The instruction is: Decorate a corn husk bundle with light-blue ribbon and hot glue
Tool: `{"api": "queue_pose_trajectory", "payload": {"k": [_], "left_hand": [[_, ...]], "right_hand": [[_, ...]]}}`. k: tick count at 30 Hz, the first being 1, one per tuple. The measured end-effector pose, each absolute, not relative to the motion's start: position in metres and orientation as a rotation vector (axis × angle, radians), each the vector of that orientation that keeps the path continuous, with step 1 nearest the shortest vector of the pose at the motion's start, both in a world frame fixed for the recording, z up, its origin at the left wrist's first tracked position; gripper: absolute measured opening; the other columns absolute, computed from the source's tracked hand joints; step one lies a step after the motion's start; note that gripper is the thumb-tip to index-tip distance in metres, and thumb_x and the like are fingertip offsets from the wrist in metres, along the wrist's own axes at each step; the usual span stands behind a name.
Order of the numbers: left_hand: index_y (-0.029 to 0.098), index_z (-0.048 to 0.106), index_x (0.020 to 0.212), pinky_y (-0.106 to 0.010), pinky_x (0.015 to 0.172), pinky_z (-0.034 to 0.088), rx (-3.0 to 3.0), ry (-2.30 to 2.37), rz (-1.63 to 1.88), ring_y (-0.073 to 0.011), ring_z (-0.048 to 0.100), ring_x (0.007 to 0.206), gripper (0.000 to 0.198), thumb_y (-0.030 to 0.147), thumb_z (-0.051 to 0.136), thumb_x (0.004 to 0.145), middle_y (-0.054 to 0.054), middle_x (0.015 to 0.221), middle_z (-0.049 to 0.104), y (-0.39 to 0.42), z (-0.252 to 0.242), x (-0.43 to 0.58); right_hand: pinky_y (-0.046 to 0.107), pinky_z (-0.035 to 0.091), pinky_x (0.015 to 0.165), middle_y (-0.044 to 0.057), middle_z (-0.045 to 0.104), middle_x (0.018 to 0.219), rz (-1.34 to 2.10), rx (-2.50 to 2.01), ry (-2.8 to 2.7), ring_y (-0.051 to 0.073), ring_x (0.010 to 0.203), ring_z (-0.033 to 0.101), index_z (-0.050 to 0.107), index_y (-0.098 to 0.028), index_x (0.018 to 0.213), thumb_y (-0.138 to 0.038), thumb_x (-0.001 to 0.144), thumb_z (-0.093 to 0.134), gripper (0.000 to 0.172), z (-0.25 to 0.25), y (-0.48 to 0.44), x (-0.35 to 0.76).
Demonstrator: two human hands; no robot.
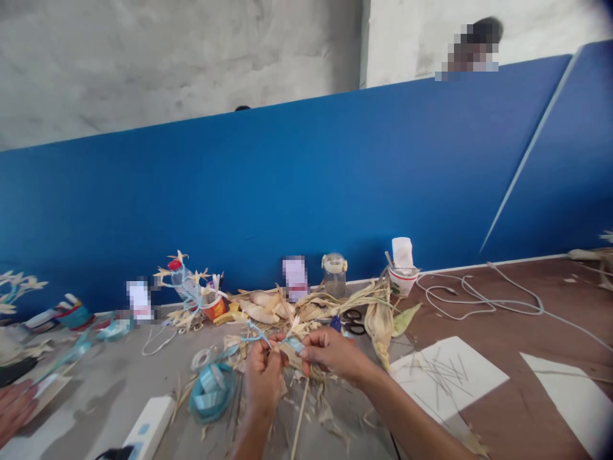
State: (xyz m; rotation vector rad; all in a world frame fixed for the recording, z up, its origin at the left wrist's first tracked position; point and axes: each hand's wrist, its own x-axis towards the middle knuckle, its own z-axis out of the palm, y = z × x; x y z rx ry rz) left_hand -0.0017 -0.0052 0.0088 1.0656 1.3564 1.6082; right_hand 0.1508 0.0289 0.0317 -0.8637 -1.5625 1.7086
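Near the middle of the table, my left hand [266,370] pinches a thin stem wrapped in light blue ribbon [258,331]. Just to its right, my right hand [325,351] holds a short piece of the light blue ribbon [294,345] between thumb and fingers. A pale husk flower [297,327] shows just above and between the hands. Left of my left hand lies a roll of blue ribbon [211,391]. Dry corn husks [268,305] are heaped behind the hands, and husk scraps lie beneath them.
Black scissors [354,322], a lidded jar [334,275] and a paper cup [403,280] stand or lie behind. White paper [450,377] with thin sticks is at right, beside a white cable [493,306]. At left are a power strip [149,428] and another person's hand [16,409]. A blue partition [287,191] borders the table.
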Motion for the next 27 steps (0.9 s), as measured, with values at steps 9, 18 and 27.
{"api": "queue_pose_trajectory", "payload": {"k": [9, 18, 27], "left_hand": [[0.017, 0.062, 0.081, -0.025, 0.05, 0.04, 1.332, 1.575, 1.606, -0.0145, 0.052, 0.051, 0.017, 0.03, 0.056, 0.071, 0.0, 0.06, 0.059, -0.011, 0.01, -0.001], [0.02, 0.057, 0.063, -0.026, 0.05, 0.039, 1.843, 1.733, 1.495, -0.0169, 0.055, 0.053, 0.014, 0.029, 0.052, 0.072, -0.003, 0.057, 0.061, -0.009, -0.005, -0.007], [0.018, 0.055, 0.069, -0.024, 0.05, 0.041, 2.116, 1.565, 1.23, -0.0151, 0.057, 0.052, 0.019, 0.025, 0.042, 0.079, -0.003, 0.057, 0.062, -0.015, 0.0, -0.004]], "right_hand": [[0.018, 0.015, 0.034, 0.0, 0.065, 0.053, 2.12, -0.656, -1.438, 0.002, 0.031, 0.028, 0.057, -0.013, 0.064, -0.021, 0.064, 0.062, 0.01, 0.052, 0.02, 0.163], [0.016, 0.015, 0.031, 0.001, 0.065, 0.057, 2.218, -0.454, -1.069, -0.001, 0.028, 0.02, 0.061, -0.009, 0.077, -0.023, 0.068, 0.066, 0.018, 0.059, 0.02, 0.172], [0.012, 0.021, 0.033, -0.012, 0.027, 0.029, 2.275, -0.32, -0.563, 0.002, 0.029, 0.012, 0.061, -0.006, 0.076, -0.017, 0.078, 0.054, 0.014, 0.044, 0.052, 0.185]]}}
